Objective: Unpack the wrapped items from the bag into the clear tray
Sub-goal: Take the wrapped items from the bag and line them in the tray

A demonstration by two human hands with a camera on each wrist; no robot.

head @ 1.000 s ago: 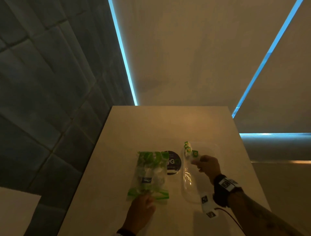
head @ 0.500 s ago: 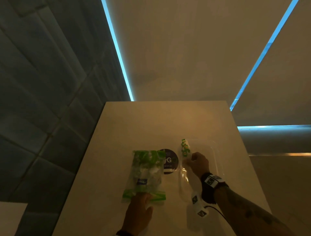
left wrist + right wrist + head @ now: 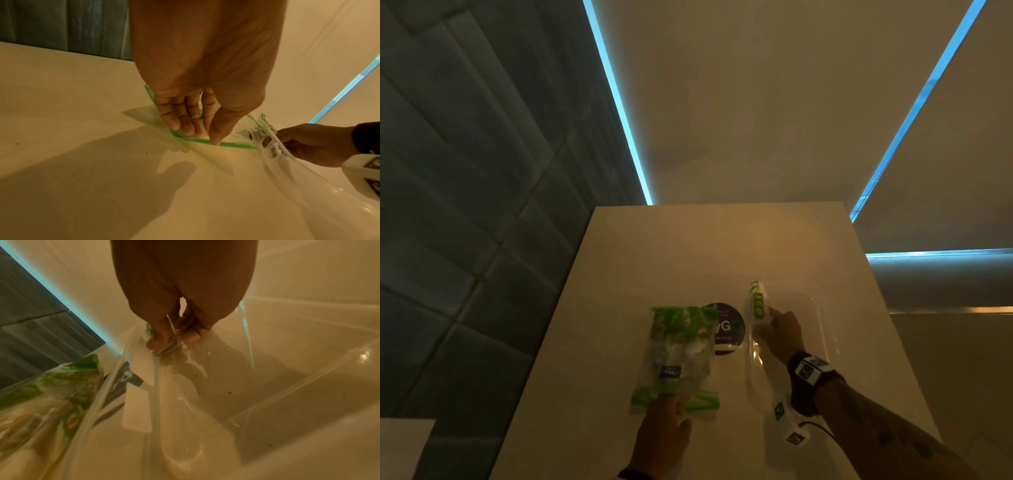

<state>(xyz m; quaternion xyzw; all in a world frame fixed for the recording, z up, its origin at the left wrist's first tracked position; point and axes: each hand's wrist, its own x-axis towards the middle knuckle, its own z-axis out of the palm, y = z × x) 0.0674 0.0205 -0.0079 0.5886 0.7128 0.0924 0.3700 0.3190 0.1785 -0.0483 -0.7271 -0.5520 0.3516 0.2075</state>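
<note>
A clear zip bag (image 3: 678, 356) with green print and wrapped items inside lies flat on the table. My left hand (image 3: 664, 428) presses its near green zip edge (image 3: 232, 144) with straight fingers (image 3: 185, 123). The clear tray (image 3: 822, 329) sits to the bag's right. My right hand (image 3: 777, 332) pinches a white and green wrapped item (image 3: 758, 303) and holds it on edge at the tray's far left corner. In the right wrist view, thumb and fingers (image 3: 156, 340) close on the item's wrapper (image 3: 166, 347), low over the tray floor (image 3: 287, 386).
A round black sticker (image 3: 726, 329) lies on the beige table (image 3: 688, 257) between bag and tray. A dark tiled wall runs along the left; blue light strips cross the far surface. A white wrist unit (image 3: 787, 421) hangs by the tray's near end.
My right hand has turned the wrapped item on edge and brought it down at the tray's far left corner. The left hand has stayed on the bag's near edge.
</note>
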